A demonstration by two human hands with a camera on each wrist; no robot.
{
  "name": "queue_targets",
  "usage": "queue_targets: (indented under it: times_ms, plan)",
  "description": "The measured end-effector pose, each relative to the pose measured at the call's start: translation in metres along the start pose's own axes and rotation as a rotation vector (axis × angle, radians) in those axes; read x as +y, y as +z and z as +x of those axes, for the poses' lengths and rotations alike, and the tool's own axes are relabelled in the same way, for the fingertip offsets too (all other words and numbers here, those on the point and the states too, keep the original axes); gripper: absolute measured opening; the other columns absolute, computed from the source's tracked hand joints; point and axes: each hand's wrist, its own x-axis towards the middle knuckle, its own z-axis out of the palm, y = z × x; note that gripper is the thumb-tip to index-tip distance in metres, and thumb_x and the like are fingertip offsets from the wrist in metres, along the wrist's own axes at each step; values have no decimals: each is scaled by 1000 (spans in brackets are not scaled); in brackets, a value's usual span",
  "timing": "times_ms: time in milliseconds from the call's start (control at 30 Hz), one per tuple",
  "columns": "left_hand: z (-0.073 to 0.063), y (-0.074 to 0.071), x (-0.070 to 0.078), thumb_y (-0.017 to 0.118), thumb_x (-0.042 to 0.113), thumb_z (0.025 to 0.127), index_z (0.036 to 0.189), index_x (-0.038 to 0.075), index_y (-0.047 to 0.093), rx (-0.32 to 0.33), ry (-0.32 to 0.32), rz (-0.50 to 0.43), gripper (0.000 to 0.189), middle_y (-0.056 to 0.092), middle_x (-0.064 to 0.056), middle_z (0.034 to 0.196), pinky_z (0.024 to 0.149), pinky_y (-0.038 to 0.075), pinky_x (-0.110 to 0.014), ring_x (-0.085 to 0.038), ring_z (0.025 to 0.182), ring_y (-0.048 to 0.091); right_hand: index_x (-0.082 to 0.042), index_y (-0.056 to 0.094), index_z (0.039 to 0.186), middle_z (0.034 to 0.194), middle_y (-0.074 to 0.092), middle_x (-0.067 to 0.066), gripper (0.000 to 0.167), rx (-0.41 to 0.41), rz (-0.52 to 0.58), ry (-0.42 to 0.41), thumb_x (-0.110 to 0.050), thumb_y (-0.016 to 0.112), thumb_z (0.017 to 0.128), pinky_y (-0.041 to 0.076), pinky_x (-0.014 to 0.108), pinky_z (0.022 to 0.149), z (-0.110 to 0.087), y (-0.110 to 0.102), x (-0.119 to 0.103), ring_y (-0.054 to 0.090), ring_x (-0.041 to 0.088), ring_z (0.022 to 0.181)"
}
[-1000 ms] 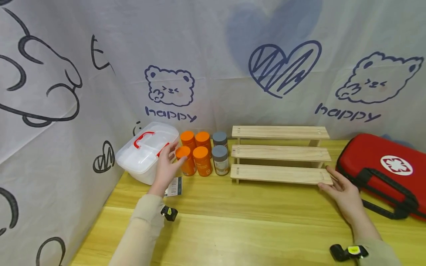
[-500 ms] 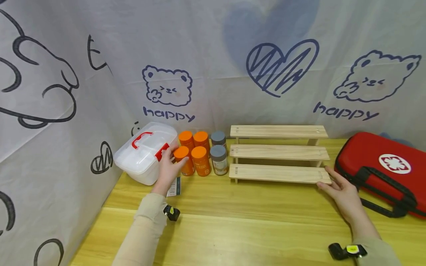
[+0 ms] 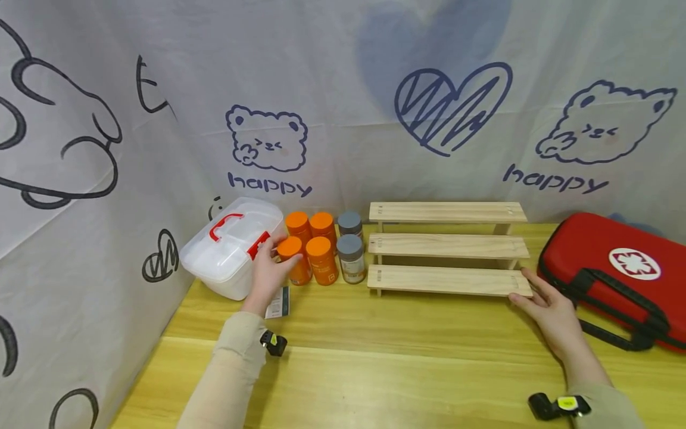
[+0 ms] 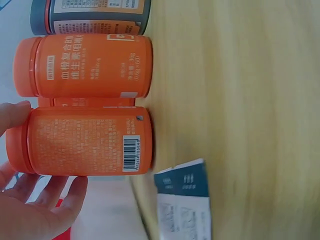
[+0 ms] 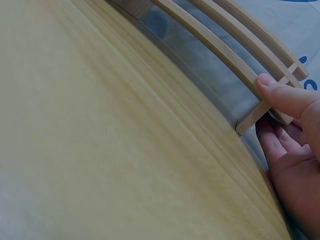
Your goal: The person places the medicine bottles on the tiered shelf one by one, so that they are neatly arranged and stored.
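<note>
My left hand [image 3: 267,275] has its thumb and fingers on either side of the front left orange bottle [image 3: 301,273], gripping it near the cap. That bottle [image 4: 90,142] stands upright on the table, its barcode label facing the left wrist camera. Beside it stand more orange bottles [image 3: 323,269] and two grey-capped bottles [image 3: 353,268], in two rows. With thumb and fingers, my right hand [image 3: 557,319] holds the right end of the lowest board of a three-step wooden rack [image 3: 447,281]. In the right wrist view, the thumb rests on the rack's board [image 5: 220,50] and the fingers are beneath.
A clear plastic box [image 3: 230,250] with a red handle stands left of the bottles. A printed card [image 3: 278,302] lies in front of it. The red first-aid case [image 3: 595,256] sits to the right of the rack. A printed cloth [image 3: 343,107] hangs behind the table [image 3: 375,369].
My left hand has drawn slightly closer round the front left orange bottle. The right hand keeps its hold on the rack, and the head view has shifted a little.
</note>
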Motion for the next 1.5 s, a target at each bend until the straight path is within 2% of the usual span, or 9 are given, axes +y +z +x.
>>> queue_targets:
  times_ms: [233,567,700,833,967,1100,1300,1500]
  plan:
    - [-3,-9,17,74,12,84,135,3,47,5,65,8,58,50,-13,132,98,43,-43,-30,116,48,-24,23,153,153,17,25,75,-4,-1,1,-35,64,91,39,4,78,0,-1,0,28,35,136]
    - [-11,-22,59,74,16,85,136,6,46,31,144,18,59,51,-10,130,99,43,-40,-26,113,49,-18,22,153,152,19,26,76,-2,11,-7,-32,65,91,40,4,78,2,1,2,30,33,135]
    - [-12,-22,77,74,17,84,135,6,48,44,194,18,58,53,-10,128,96,44,-39,-24,112,48,-19,22,153,152,20,26,76,0,0,-9,-32,65,91,40,4,78,2,1,2,30,33,135]
    - [-9,-18,96,75,19,83,133,7,50,48,229,25,57,53,-9,126,94,46,-38,-23,111,49,-19,22,153,153,17,25,76,-4,7,-12,-33,64,91,39,3,78,2,0,2,27,39,135]
    - [-5,-10,115,75,18,84,133,7,51,17,259,11,56,53,-8,126,96,46,-38,-23,112,49,-19,22,153,154,15,24,76,-5,15,-11,-32,65,91,39,3,78,2,1,1,25,43,134]
    - [1,5,130,75,16,84,132,6,51,-43,285,6,55,53,-8,127,95,46,-36,-23,112,50,-18,22,153,154,15,23,76,-1,8,-10,-33,65,91,38,3,77,3,0,3,25,45,134]
    - [13,33,143,76,17,83,133,6,50,-128,296,33,57,53,-7,128,93,48,-34,-23,110,53,-17,22,153,153,16,25,76,-4,12,-14,-32,65,91,39,3,78,4,1,4,27,42,134]
    - [27,62,151,76,21,82,132,8,51,-172,306,35,57,53,-6,127,90,48,-33,-21,107,54,-17,23,153,154,14,23,76,3,3,-18,-33,65,91,38,2,77,3,0,3,26,43,134]
